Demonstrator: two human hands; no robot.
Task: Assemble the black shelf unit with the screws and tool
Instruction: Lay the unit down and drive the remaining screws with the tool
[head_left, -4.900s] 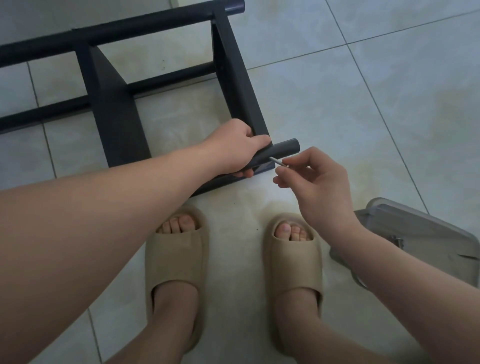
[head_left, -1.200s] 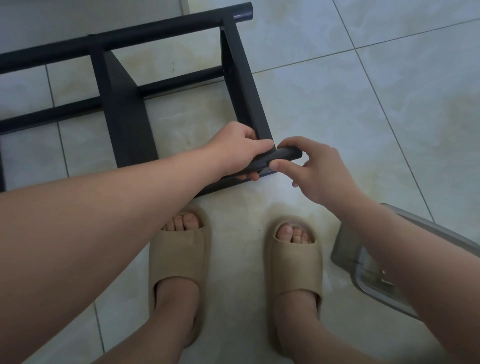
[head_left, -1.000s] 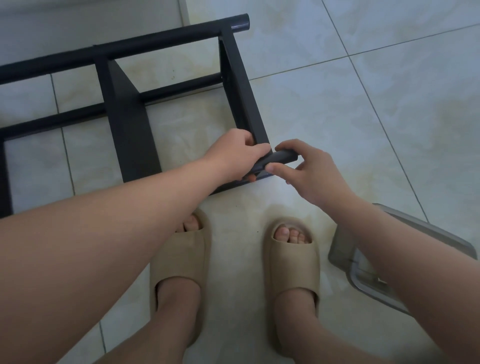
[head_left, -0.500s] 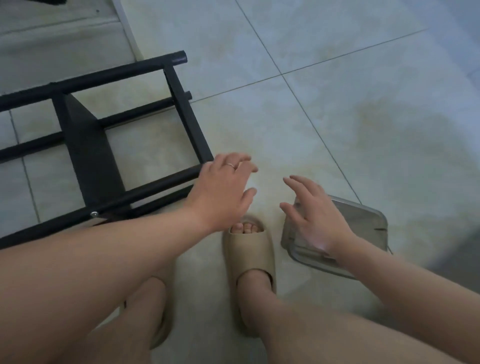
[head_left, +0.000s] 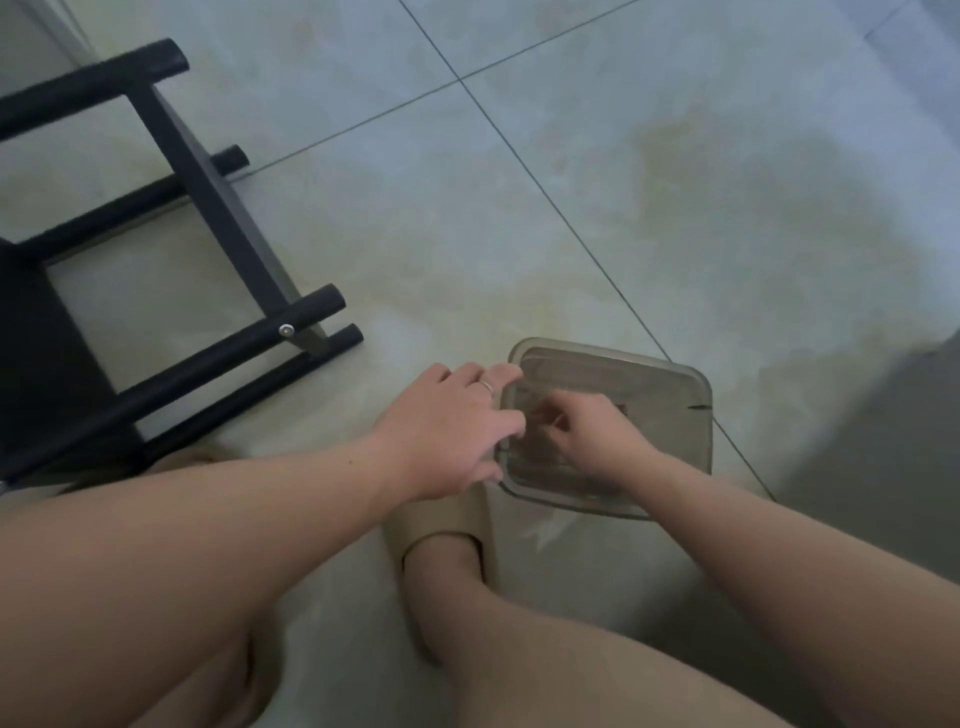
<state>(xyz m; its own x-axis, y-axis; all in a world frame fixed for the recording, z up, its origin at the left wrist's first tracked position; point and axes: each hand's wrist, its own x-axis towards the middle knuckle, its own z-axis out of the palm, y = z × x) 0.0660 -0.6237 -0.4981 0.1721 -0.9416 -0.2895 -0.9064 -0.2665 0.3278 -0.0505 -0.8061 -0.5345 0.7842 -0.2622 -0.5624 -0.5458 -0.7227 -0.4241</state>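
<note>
Our left hand (head_left: 447, 431), open, touches the box (head_left: 698, 431) rim; our right hand (head_left: 587, 436) curls inside, grasp unclear. Both left the shelf (head_left: 215, 208).

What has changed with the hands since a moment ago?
Both hands let go of the black shelf frame and moved right to the clear container: the left hand rests on its rim, the right hand reaches inside. The frame still lies on the floor.

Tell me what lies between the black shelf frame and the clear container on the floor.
In the head view, bare tile floor fills that gap; the left hand reaches over it, fingers at the container rim.
</note>
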